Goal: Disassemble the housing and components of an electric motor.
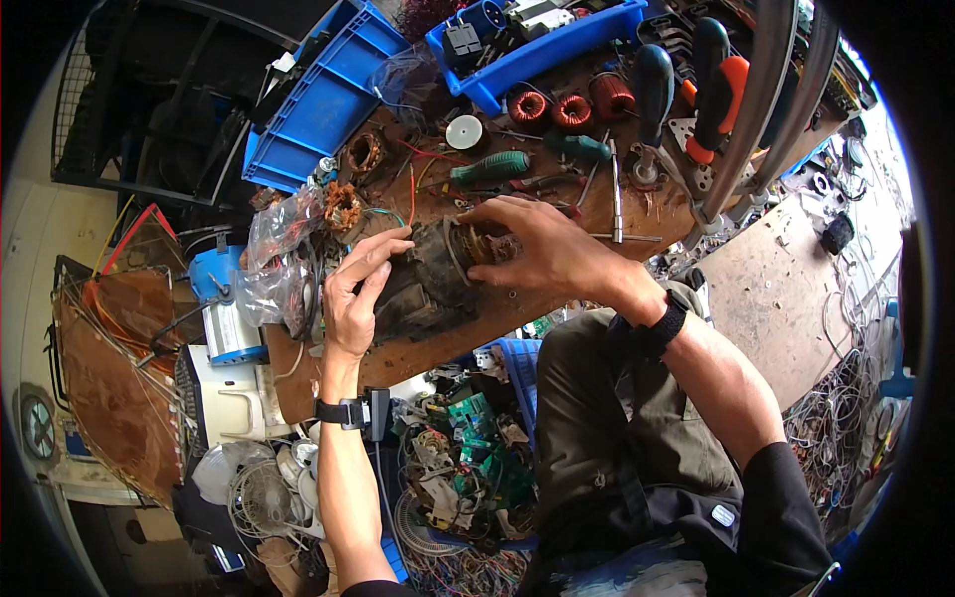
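A dark, grimy electric motor (pixel 426 279) lies on the wooden bench in front of me. Copper-coloured windings (pixel 481 249) show at its right end, inside a pale ring. My right hand (pixel 547 249) curves over that end, with thumb and fingers on either side of the windings. At the motor's left end is my left hand (pixel 350 298), its fingers extended and apart, the fingertips close to the dark casing. Whether those fingertips touch it I cannot tell. A thin red wire (pixel 412 194) rises just behind the left fingertips.
Behind the motor lie a green-handled screwdriver (pixel 492 166), a T-handle wrench (pixel 617 204) and several copper coils (pixel 572 109). Blue bins (pixel 328 109) stand at the back. Metal bars (pixel 761 109) rise at right. Below the bench (pixel 373 373), circuit boards (pixel 473 428) fill a bin.
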A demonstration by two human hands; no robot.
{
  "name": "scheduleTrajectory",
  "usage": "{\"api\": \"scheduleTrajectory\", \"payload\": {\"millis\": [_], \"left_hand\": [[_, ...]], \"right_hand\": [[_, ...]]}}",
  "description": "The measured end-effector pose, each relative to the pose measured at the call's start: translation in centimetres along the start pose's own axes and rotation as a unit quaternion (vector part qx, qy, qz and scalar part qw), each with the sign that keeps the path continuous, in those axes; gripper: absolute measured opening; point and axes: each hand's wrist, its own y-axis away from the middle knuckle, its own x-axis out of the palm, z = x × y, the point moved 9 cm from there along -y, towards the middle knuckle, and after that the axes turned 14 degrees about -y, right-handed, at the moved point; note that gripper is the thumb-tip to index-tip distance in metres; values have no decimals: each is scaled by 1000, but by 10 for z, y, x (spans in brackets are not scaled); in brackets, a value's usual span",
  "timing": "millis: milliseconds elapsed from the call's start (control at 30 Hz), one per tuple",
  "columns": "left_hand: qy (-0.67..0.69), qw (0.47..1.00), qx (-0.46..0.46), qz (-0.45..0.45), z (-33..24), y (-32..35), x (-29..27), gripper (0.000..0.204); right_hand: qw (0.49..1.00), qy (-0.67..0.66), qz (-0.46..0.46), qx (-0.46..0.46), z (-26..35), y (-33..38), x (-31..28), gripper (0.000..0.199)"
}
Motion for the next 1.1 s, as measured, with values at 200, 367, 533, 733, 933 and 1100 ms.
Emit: {"api": "scheduleTrajectory", "payload": {"millis": [200,367,533,733,933,1100], "left_hand": [[3,1000,-4,3,-2,-1,1,30],[5,1000,-8,6,-2,-2,2,30],[13,1000,-9,4,0,-1,1,30],[8,1000,-7,6,-1,-1,1,30],[9,1000,-5,5,-2,-2,2,30],[7,1000,-1,5,0,-1,0,29]], "right_hand": [[998,54,8,16,5,-6,7,62],[996,93,5,5,10,-9,10,67],[995,95,3,-10,12,-9,11,67],[999,1,54,-2,1,-8,1,73],[996,-55,66,33,-7,-21,-3,83],[994,-58,79,37,-4,-27,-2,82]]}}
